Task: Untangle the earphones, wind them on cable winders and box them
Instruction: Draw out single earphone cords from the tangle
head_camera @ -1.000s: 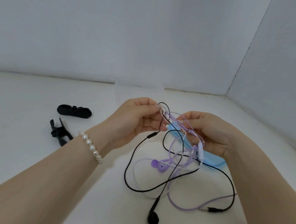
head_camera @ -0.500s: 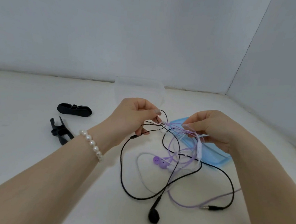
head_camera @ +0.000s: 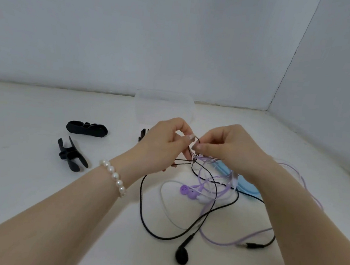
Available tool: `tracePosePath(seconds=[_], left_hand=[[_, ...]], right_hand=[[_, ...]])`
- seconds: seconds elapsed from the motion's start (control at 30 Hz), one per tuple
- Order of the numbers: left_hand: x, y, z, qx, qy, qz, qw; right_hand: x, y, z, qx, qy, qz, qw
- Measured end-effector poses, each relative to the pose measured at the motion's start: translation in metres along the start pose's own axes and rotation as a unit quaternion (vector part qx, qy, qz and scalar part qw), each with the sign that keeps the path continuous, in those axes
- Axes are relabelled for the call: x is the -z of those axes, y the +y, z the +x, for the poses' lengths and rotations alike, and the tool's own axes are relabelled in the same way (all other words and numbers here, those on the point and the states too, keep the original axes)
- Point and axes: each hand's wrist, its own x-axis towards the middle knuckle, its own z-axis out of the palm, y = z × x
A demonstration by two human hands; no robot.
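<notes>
- We are looking down on a white table [head_camera: 26,182] that is filling the lower half of the frame, with pale walls [head_camera: 158,34] rising behind it and along the right.
- Our left hand [head_camera: 164,144] is reaching in from the lower left, a pearl bracelet [head_camera: 113,176] sitting on its wrist; its thumb and forefinger are pinching the black cable [head_camera: 142,197] at the knot in the middle of the frame.
- Our right hand [head_camera: 228,150] is coming in from the lower right, its curled fingertips pinching the tangle right beside the left hand's, so the two hands are nearly touching.
- The black cable and the purple cable [head_camera: 219,241] are hanging from the pinch, crossing each other and pooling on the table in the lower centre.
- A clear box [head_camera: 163,107] is standing behind the hands, near the back wall.
- A light blue lid [head_camera: 247,189] is lying flat at centre right, partly hidden under the right wrist and the cables.
- Two black cable winders are lying at left, well apart from the tangle: one [head_camera: 86,128] farther back, one [head_camera: 71,156] nearer to us.
- A third dark piece [head_camera: 143,134] is peeking out behind the left hand; we cannot tell what it is.
- A black earbud [head_camera: 181,257] is resting on the table at lower centre.
- Purple earbuds [head_camera: 188,192] are lying together inside the loops.
- A black jack plug [head_camera: 253,245] is lying at lower right.
</notes>
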Motion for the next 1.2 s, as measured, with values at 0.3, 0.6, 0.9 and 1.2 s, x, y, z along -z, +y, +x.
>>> tracePosePath(seconds=[0.3, 0.6, 0.9, 1.2], left_hand=[[0.005, 0.008, -0.002, -0.010, -0.025, -0.093, 0.995], [0.006, 0.008, -0.003, 0.015, -0.073, -0.093, 0.993], [0.012, 0.009, 0.000, 0.041, -0.082, -0.129, 0.987], [0.012, 0.002, 0.001, 0.053, -0.142, -0.153, 0.977]], right_hand=[[0.011, -0.005, -0.003, -0.097, -0.075, 0.418, 0.900], [0.014, -0.004, -0.004, -0.067, -0.089, 0.391, 0.913], [0.015, 0.000, 0.002, -0.034, -0.024, 0.603, 0.797], [0.016, -0.003, 0.000, 0.038, -0.018, 0.615, 0.788]])
